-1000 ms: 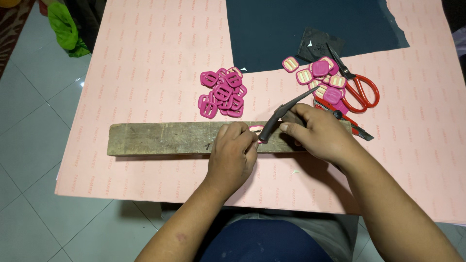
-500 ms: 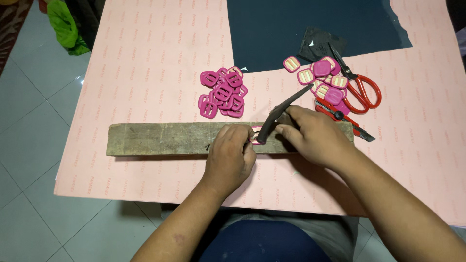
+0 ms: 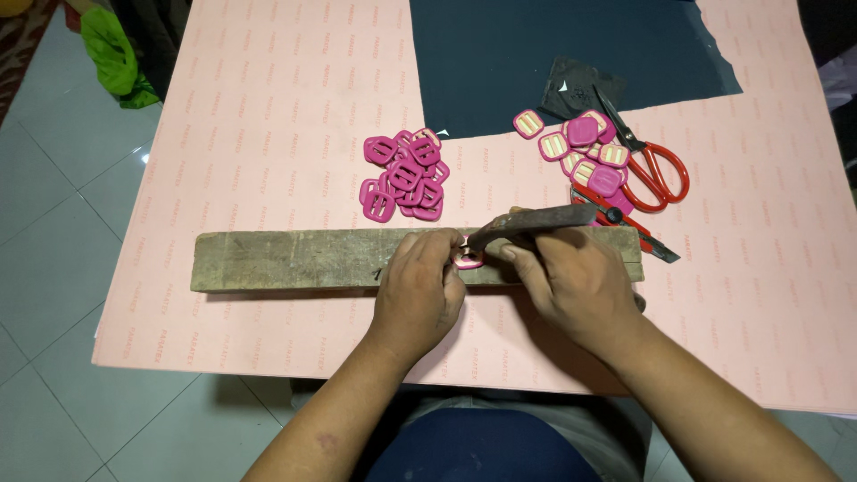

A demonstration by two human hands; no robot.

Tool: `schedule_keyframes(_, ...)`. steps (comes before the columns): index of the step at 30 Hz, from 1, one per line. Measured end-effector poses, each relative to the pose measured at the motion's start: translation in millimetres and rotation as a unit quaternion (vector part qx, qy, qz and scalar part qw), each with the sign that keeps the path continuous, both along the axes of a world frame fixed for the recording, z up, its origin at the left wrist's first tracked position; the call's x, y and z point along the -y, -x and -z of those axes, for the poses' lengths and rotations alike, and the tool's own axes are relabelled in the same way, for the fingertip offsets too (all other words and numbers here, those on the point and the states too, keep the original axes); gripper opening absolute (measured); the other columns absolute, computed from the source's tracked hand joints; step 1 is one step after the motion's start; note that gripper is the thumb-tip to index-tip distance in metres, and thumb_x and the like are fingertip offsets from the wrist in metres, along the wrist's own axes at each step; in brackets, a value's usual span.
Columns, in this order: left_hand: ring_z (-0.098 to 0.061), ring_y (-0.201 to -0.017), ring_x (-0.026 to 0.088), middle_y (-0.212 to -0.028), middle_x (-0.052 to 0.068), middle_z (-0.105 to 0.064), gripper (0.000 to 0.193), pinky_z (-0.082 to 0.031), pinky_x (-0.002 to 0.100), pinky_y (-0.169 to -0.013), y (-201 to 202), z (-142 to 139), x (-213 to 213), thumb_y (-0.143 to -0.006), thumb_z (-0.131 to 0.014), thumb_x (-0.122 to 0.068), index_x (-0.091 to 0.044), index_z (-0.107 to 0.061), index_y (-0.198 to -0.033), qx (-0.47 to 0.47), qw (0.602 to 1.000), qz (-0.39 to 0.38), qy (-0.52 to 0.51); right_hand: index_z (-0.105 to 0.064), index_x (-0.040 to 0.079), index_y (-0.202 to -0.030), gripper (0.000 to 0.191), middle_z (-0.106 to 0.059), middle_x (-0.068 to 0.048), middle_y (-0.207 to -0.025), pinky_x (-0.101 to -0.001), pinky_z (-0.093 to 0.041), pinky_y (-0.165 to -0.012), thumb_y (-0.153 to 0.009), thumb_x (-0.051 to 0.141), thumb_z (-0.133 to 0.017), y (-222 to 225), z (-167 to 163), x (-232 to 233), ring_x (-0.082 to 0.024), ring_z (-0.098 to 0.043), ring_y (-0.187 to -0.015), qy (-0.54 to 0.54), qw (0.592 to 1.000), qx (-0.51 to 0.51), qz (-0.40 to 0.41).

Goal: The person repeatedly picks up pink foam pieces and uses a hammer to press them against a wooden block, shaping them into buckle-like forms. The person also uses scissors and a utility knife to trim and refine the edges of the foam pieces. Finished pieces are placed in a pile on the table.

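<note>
head view: left hand [image 3: 418,290] rests on a long weathered wooden block [image 3: 295,259], fingers curled, fingertips pinching a small pink buckle [image 3: 468,260] against the block's top. right hand [image 3: 571,281] sits just beside it, closed around a dark strap [image 3: 534,221] — the strap runs from the buckle up and to the right over the knuckles. buckle is on the block, between the two hands, partly hidden by the fingers.

block lies lengthwise across a pink sheet [image 3: 268,116] covering the table. behind the block, left of centre, a pile of plain pink buckles [image 3: 403,174]. further right, a second pile of buckles with cream fronts [image 3: 576,152], touching a scrap of dark fabric [image 3: 576,85]. red-handled scissors [image 3: 652,165] lie just beside that pile, blades pointing away from the person. a red cutter [image 3: 638,234] lies at the block's right end — its tip passes over the block's corner. a large dark sheet [image 3: 553,49] covers the far part of the table.
</note>
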State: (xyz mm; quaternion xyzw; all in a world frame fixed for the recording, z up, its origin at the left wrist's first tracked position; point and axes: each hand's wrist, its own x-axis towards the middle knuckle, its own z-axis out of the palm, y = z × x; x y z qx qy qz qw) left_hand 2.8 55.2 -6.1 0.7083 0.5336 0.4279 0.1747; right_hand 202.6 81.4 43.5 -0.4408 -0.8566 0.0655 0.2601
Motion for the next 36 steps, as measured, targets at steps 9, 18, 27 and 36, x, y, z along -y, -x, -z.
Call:
schedule_keyframes(9,-0.056,-0.093,0.032,-0.096,0.015,-0.059,0.016,-0.047,0.044,-0.086,-1.2,-7.4,-1.4,-0.083,-0.072,-0.009,-0.001,-0.066,-0.097,-0.076,0.997,0.016,0.016,-0.076,0.004,-0.112,0.023,-0.073,-0.016,-0.089,-0.0416,-0.057,-0.063,-0.102,0.020,-0.064,-15.5,3.5,6.1,-0.030,-0.072,-0.070,0.266,0.949,-0.127,0.114)
schedule_keyframes(18,-0.058,-0.100,0.031,-0.103,0.009,-0.066,0.031,-0.044,0.046,-0.092,-12.8,-6.6,-1.7,-0.080,-0.081,-0.020,-0.005,-0.069,-0.104,-0.058,0.997,-0.018,-0.048,-0.068,0.004,-0.127,0.031,-0.074,-0.014,-0.119,-0.0354,-0.052,-0.092,-0.099,0.016,-0.060,-19.6,12.6,12.5,-0.024,-0.070,-0.107,0.176,0.970,-0.164,0.026)
schedule_keyframes(27,-0.058,-0.101,0.032,-0.106,0.011,-0.063,0.036,-0.046,0.044,-0.091,-9.3,4.2,5.0,-0.077,-0.085,-0.021,-0.002,-0.066,-0.101,-0.034,0.995,-0.015,-0.095,-0.067,0.004,-0.130,0.036,-0.074,-0.015,-0.113,-0.0354,-0.055,-0.085,-0.096,0.016,-0.066,-15.7,18.2,29.3,-0.027,-0.073,-0.097,0.128,0.981,-0.143,0.033)
schedule_keyframes(36,-0.057,-0.097,0.030,-0.101,0.010,-0.063,0.042,-0.046,0.043,-0.089,-2.2,1.6,4.6,-0.080,-0.082,-0.022,-0.001,-0.067,-0.113,-0.046,0.998,0.022,-0.047,-0.071,0.004,-0.120,0.025,-0.075,-0.017,-0.110,-0.0372,-0.055,-0.084,-0.098,0.016,-0.066,-11.4,16.5,21.5,-0.032,-0.072,-0.097,0.089,0.990,-0.102,0.025)
